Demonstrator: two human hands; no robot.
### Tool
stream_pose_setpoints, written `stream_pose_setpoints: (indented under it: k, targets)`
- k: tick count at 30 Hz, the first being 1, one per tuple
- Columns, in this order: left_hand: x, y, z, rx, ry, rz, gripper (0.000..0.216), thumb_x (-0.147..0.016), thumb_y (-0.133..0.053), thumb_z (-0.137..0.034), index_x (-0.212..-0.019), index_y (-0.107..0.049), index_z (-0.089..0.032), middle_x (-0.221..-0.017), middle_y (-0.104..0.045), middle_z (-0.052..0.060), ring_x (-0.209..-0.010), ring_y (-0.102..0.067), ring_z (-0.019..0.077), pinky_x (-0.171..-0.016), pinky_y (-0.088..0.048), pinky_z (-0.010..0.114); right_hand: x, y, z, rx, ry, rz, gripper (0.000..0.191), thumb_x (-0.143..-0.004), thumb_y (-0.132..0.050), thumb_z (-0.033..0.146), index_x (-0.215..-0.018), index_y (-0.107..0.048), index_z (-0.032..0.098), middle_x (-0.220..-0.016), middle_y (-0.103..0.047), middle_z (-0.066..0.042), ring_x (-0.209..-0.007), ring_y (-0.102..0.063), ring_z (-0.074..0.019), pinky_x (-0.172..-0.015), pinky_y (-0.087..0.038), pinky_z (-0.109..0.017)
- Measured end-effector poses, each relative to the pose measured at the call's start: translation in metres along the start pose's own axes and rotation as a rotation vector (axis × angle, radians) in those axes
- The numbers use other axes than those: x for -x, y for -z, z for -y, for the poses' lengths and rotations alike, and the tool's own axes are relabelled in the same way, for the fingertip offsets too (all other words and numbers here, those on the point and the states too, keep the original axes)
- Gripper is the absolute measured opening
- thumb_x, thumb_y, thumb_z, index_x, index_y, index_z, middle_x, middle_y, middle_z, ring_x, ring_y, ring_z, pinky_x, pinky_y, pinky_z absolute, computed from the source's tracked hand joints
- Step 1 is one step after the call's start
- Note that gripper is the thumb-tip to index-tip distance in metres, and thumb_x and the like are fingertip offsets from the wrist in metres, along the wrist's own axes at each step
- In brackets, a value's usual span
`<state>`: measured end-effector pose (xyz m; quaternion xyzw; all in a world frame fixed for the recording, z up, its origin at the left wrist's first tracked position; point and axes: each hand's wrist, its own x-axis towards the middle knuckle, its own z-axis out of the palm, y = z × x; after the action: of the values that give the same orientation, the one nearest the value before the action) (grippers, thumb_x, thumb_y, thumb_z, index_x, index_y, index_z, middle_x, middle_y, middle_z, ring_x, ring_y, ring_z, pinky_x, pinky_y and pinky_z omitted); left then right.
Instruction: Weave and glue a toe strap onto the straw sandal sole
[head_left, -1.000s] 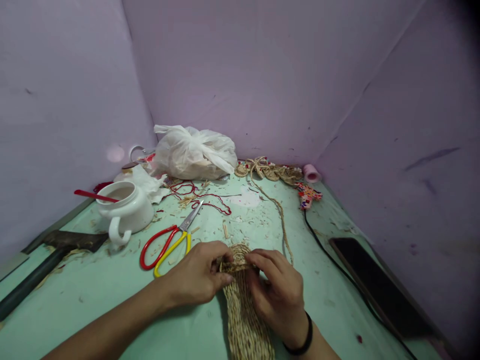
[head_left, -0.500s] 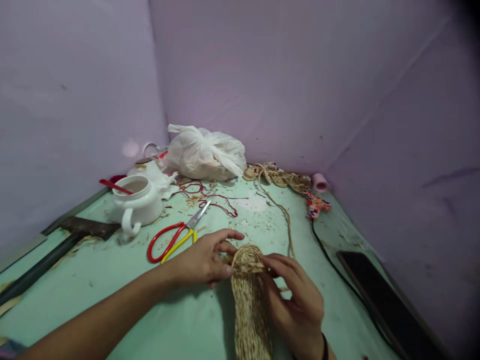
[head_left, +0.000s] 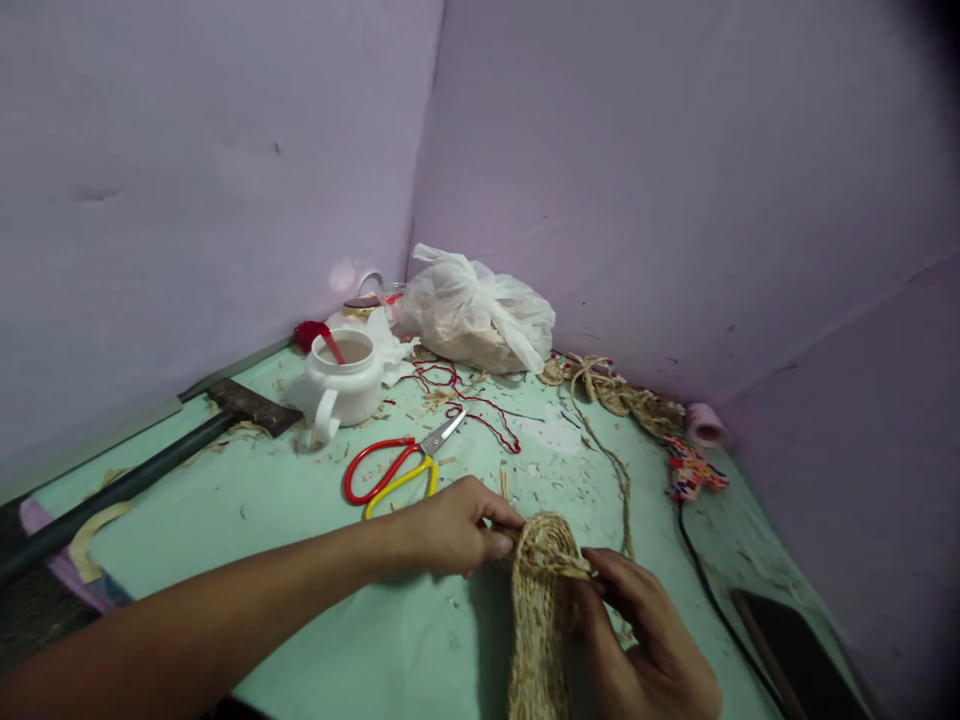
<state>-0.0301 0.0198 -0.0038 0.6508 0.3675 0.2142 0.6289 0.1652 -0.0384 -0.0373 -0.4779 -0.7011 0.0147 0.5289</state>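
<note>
A long woven straw piece with a rounded, coiled end runs up from the bottom edge between my hands. My left hand is closed at the left side of the coil, thumb and fingers pinching what looks like a straw strand there. On the other side, my right hand pinches a short twisted straw end that sticks out from the coil. Its lower fingers are curled, and the grip is partly hidden. Scissors with red and yellow handles lie beyond my left hand.
A hammer-like tool lies at left, beside a white pot holding a red stick. Behind are a tied plastic bag, red yarn and braided straw pieces. At right are a pink spool, black cable and phone.
The view has swung left, so everything sits further right. My left fingers, spread before, have closed into a pinch. My right hand has drawn a straw end out to the right of the coil.
</note>
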Motion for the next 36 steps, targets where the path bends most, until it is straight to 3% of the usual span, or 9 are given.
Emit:
stream_pose_setpoints:
  k: [4, 10, 15, 19, 23, 28, 32, 36]
  targets:
    - [-0.002, 0.0, 0.005, -0.051, -0.064, -0.048, 0.021, -0.071, -0.046, -0.012, -0.065, -0.066, -0.009, -0.047, -0.043, -0.005, -0.043, -0.037, 0.0055, -0.041, -0.028, 0.017, 0.0, 0.0, 0.002, 0.01, 0.024, 0.009, 0.018, -0.076, -0.059, 0.009, -0.092, -0.061, 0.018, -0.085, -0.063, -0.005, -0.072, -0.06, -0.0138, -0.061, -0.051, -0.022]
    - [-0.001, 0.003, 0.001, -0.069, -0.109, 0.109, 0.027, -0.064, -0.05, -0.007, -0.083, -0.07, -0.01, -0.062, -0.055, -0.002, -0.061, -0.046, 0.0096, -0.057, -0.036, 0.02, 0.0, -0.002, 0.004, 0.009, 0.055, 0.003, 0.019, -0.075, -0.059, 0.007, -0.091, -0.06, 0.017, -0.083, -0.063, -0.005, -0.076, -0.06, -0.0149, -0.067, -0.05, -0.025]
    - [-0.005, 0.0, 0.003, -0.075, -0.034, 0.054, 0.026, -0.06, -0.048, -0.006, -0.075, -0.069, -0.01, -0.058, -0.053, -0.003, -0.057, -0.044, 0.0091, -0.054, -0.035, 0.019, 0.0, -0.003, 0.005, 0.027, 0.085, -0.006, 0.023, -0.074, -0.059, 0.004, -0.094, -0.06, 0.017, -0.085, -0.063, -0.005, -0.078, -0.06, -0.0156, -0.07, -0.051, -0.027]
    - [-0.006, -0.002, 0.005, -0.162, 0.044, -0.043, 0.016, -0.056, -0.049, -0.007, -0.061, -0.064, -0.009, -0.052, -0.05, -0.003, -0.05, -0.042, 0.0088, -0.047, -0.031, 0.019, 0.002, -0.004, 0.008, 0.011, 0.01, 0.0, 0.019, -0.077, -0.056, 0.006, -0.092, -0.06, 0.017, -0.084, -0.063, -0.005, -0.078, -0.06, -0.015, -0.067, -0.052, -0.026]
    - [-0.003, -0.002, 0.006, -0.341, -0.071, -0.083, 0.017, -0.06, -0.045, -0.007, -0.059, -0.061, -0.011, -0.052, -0.048, -0.003, -0.054, -0.044, 0.0092, -0.05, -0.032, 0.019, 0.003, -0.006, 0.01, -0.008, -0.088, 0.017, 0.015, -0.079, -0.055, 0.011, -0.091, -0.059, 0.018, -0.084, -0.062, -0.005, -0.075, -0.06, -0.014, -0.06, -0.053, -0.022]
    - [-0.001, -0.002, 0.002, -0.481, -0.19, -0.064, 0.022, -0.062, -0.043, -0.003, -0.057, -0.062, -0.013, -0.056, -0.051, -0.002, -0.058, -0.047, 0.0092, -0.056, -0.034, 0.018, 0.003, -0.006, 0.01, -0.027, -0.082, 0.033, 0.017, -0.079, -0.054, 0.011, -0.092, -0.059, 0.019, -0.084, -0.063, -0.005, -0.075, -0.061, -0.0151, -0.061, -0.053, -0.025]
    - [-0.004, -0.001, 0.003, -0.378, -0.223, -0.06, 0.023, -0.061, -0.047, -0.004, -0.064, -0.068, -0.012, -0.065, -0.057, 0.001, -0.063, -0.05, 0.0112, -0.06, -0.038, 0.019, 0.002, -0.005, 0.011, -0.02, -0.05, 0.02, 0.018, -0.078, -0.054, 0.009, -0.092, -0.059, 0.019, -0.083, -0.063, -0.005, -0.074, -0.061, -0.0152, -0.06, -0.053, -0.026]
    - [-0.008, -0.001, 0.007, -0.201, -0.103, -0.038, 0.025, -0.059, -0.048, -0.006, -0.069, -0.07, -0.01, -0.06, -0.058, 0.0, -0.058, -0.049, 0.0112, -0.057, -0.039, 0.02, 0.002, -0.006, 0.011, -0.028, -0.03, 0.017, 0.019, -0.078, -0.054, 0.007, -0.092, -0.059, 0.018, -0.084, -0.063, -0.006, -0.075, -0.061, -0.015, -0.061, -0.053, -0.025]
